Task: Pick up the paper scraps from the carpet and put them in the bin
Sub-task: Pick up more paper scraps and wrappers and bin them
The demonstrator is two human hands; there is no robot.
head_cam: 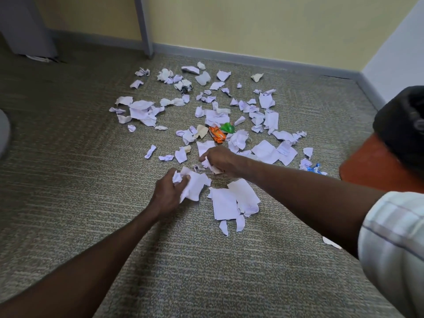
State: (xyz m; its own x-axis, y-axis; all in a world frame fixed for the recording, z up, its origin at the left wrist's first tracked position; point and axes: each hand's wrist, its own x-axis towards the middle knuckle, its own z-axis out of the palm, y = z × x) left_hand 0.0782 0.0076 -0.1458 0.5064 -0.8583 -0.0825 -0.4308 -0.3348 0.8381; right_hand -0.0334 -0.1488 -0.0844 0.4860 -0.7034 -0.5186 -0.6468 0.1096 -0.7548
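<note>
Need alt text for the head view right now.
Both hands grip crumpled paper: the left hand and the right hand. Many scraps litter the carpet; the orange bin sits at right.

Orange wrapper point(216, 134), green wrapper point(227, 127), blue wrapper point(313, 168), grey post point(144, 26) against yellow wall point(252, 24).

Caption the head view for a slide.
Both hands, left hand and right hand, gather paper scraps off the carpet.

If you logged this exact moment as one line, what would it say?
stage: gathering | left hand: holds white scraps | right hand: holds crumpled scrap | carpet: many scraps left | bin: at right
</note>
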